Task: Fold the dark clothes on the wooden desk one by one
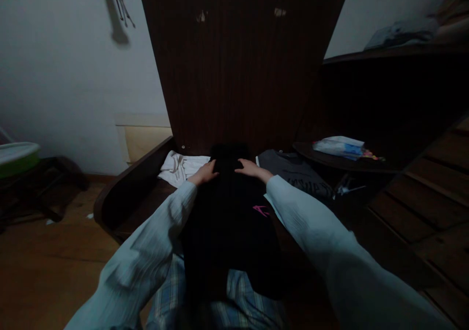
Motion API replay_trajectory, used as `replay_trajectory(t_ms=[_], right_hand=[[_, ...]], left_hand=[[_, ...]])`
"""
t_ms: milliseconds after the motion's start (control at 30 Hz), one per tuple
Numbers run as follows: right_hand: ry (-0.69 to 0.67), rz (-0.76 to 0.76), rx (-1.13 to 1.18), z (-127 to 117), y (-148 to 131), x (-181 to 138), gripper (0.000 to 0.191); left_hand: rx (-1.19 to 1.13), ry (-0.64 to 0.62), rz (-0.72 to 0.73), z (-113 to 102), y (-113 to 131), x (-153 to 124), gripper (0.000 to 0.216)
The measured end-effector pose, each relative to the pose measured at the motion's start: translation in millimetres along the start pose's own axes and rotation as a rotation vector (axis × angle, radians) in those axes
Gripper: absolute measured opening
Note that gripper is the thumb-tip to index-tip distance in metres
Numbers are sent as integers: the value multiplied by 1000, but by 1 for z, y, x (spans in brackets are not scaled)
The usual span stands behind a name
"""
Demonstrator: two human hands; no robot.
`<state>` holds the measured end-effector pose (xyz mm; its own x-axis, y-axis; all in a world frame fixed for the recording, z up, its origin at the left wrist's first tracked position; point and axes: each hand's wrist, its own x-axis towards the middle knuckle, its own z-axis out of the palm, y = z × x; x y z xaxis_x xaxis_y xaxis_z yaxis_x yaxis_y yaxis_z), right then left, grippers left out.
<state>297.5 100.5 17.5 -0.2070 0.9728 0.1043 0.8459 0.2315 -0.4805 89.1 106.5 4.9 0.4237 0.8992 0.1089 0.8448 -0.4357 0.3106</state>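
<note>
A black garment with a small pink mark lies stretched out in front of me on a dark wooden surface, reaching back over a plaid cloth at my lap. My left hand rests flat on its far left part, fingers extended. My right hand lies flat on its far right part, fingers spread. Both arms wear pale striped sleeves.
A white folded cloth lies left of the black garment, a grey printed shirt to its right. A dark wardrobe stands behind. A packet sits on a low shelf at right. A green-rimmed basin is far left.
</note>
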Motion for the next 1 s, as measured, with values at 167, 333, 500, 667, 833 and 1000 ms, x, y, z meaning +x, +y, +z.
replay_trajectory(t_ms=[167, 333, 500, 667, 833, 1000], right_hand=[[35, -127, 154, 17, -9, -59, 14], [-216, 25, 528, 47, -22, -98, 8], [-137, 1, 459, 59, -27, -104, 7], [-187, 165, 504, 58, -41, -95, 14], [-180, 385, 731, 60, -56, -83, 27], [-117, 430, 946, 59, -70, -82, 22]], left_hand=[[-33, 11, 95, 15, -5, -51, 47], [-103, 137, 11, 14, 4, -110, 38], [-15, 265, -37, 21, 45, -184, 20], [153, 212, -108, 38, 81, -216, 22], [208, 148, -150, 39, 84, -204, 10], [164, 160, -209, 34, 88, -203, 5]])
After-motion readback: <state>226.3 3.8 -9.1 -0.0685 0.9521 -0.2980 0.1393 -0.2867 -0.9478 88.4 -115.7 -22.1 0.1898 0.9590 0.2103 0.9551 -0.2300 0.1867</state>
